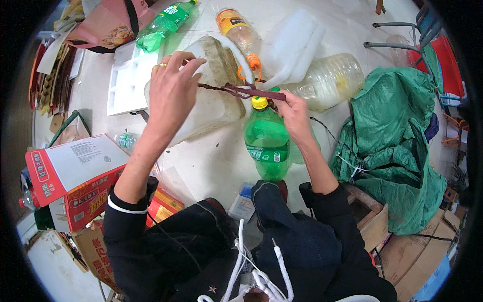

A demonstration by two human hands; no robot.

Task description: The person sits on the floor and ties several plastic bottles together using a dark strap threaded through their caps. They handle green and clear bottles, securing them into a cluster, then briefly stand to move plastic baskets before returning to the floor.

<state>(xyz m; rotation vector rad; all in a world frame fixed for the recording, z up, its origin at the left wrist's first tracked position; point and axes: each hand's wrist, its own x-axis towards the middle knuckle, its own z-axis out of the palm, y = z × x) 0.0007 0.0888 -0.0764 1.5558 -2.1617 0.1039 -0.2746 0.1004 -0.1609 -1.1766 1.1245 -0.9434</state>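
Before me, a brown cord (237, 90) runs between my hands, over the handles and necks of several plastic containers. My right hand (296, 113) pinches one strand of it above a green plastic bottle with a yellow cap (267, 139). Over a stained white jerrycan (222, 64), my left hand (175, 79) is raised with its fingers curled; whether they grip the cord's other end cannot be told. Beside the cord lie a clear bottle with an orange cap (237, 34), a translucent white jug (292, 41) and a large ribbed clear bottle (334, 81).
Another green bottle (166, 24) and a white foam piece (128, 83) lie at the upper left. A red printed carton (90, 181) stands at left, near flattened cardboard (58, 75). To the right are a green woven sack (392, 143), a wooden box (369, 219) and metal chair legs (392, 45).
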